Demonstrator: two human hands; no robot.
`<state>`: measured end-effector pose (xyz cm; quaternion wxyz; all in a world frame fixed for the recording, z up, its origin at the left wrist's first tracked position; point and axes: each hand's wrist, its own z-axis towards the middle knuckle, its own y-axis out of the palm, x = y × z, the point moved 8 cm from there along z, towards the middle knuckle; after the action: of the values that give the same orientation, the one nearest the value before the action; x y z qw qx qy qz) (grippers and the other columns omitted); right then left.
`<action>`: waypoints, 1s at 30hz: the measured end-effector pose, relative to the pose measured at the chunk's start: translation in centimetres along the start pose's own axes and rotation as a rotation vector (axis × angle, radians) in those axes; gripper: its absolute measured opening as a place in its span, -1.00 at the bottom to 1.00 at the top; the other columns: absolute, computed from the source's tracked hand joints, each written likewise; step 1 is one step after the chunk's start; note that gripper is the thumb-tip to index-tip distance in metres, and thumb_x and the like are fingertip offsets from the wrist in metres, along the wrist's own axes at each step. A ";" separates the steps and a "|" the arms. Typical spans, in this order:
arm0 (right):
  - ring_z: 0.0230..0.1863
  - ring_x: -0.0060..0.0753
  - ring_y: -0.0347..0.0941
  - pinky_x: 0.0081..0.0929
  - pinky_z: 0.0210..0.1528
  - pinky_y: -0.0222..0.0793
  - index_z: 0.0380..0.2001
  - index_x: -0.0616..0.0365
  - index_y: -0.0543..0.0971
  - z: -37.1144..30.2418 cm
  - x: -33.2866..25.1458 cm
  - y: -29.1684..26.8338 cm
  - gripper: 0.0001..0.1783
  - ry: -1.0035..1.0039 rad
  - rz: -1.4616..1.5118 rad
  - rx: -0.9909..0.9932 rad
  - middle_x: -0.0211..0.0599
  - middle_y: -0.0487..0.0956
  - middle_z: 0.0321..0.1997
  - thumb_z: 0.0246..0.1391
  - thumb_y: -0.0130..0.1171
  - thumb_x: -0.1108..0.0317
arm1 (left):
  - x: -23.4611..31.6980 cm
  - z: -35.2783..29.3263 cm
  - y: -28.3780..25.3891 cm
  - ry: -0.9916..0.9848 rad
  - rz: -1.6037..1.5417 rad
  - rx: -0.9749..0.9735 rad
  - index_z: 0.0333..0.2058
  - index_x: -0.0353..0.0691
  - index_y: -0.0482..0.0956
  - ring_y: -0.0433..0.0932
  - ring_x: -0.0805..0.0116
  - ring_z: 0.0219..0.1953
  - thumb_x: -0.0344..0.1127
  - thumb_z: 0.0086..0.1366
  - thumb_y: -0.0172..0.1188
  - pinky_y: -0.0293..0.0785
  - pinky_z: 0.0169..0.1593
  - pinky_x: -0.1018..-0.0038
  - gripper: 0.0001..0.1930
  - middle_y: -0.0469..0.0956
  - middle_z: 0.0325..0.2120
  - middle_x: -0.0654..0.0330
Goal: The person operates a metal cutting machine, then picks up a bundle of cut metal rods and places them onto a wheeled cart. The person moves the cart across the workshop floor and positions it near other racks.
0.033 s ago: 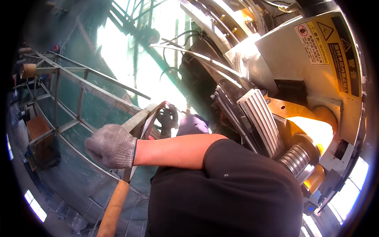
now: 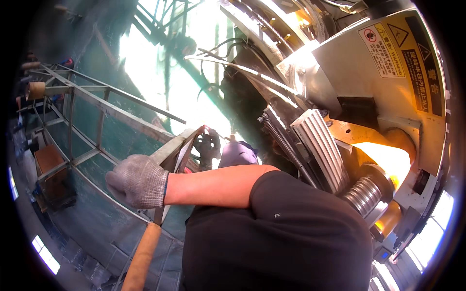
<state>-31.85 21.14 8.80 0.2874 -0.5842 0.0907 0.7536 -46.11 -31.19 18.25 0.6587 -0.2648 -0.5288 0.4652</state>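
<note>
My right arm reaches across to the left, and my right hand (image 2: 137,181), in a grey knit glove, is closed at its end. The fingers curl out of sight, so what they hold, if anything, is hidden. Directly behind the fist runs a metal frame (image 2: 131,121) of welded bars, its near corner passing under the glove. A tan tube (image 2: 142,257) extends down from that corner, below the hand. My left hand is out of the picture.
To the right stands a large machine (image 2: 340,68) with warning labels, a ribbed grey block (image 2: 320,150) and a threaded metal cylinder (image 2: 363,196). Pale hoses (image 2: 242,70) cross in front of it. Behind the frame bars sits a brown box (image 2: 48,157). Sunlight glares off the green floor (image 2: 145,53).
</note>
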 end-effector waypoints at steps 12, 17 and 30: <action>-0.40 0.24 0.64 0.16 -0.31 0.55 -0.47 0.11 0.56 -1.2 -0.4 -1.2 -0.77 -0.072 0.009 0.178 -0.05 0.60 -0.53 0.17 0.37 0.29 | 0.7 5.2 3.0 0.063 -0.112 0.014 -0.05 -0.37 0.70 0.62 0.23 -0.03 -0.24 0.54 0.18 0.55 0.11 0.29 -0.72 0.70 -0.15 0.09; -0.42 0.20 0.64 0.13 -0.32 0.55 -0.47 0.10 0.58 -1.8 -0.6 -1.2 -0.77 -0.105 0.007 0.265 -0.06 0.61 -0.52 0.19 0.38 0.27 | 0.5 6.9 3.9 0.101 -0.155 0.010 -0.05 -0.37 0.70 0.63 0.22 -0.02 -0.24 0.55 0.18 0.55 0.12 0.29 -0.71 0.71 -0.14 0.09; -0.46 0.11 0.64 0.03 -0.33 0.57 -0.47 0.11 0.63 -2.2 -1.7 -1.3 -0.82 -0.150 -0.075 0.540 -0.12 0.62 -0.54 0.19 0.36 0.34 | -7.1 8.8 -1.2 0.094 -0.199 0.082 -0.04 -0.38 0.70 0.65 0.20 0.03 -0.23 0.56 0.17 0.56 0.15 0.28 -0.70 0.72 -0.10 0.08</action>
<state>-29.10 20.58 9.98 0.4661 -0.4320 0.2451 0.7322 -54.09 -39.30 18.73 0.7359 -0.2053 -0.5017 0.4056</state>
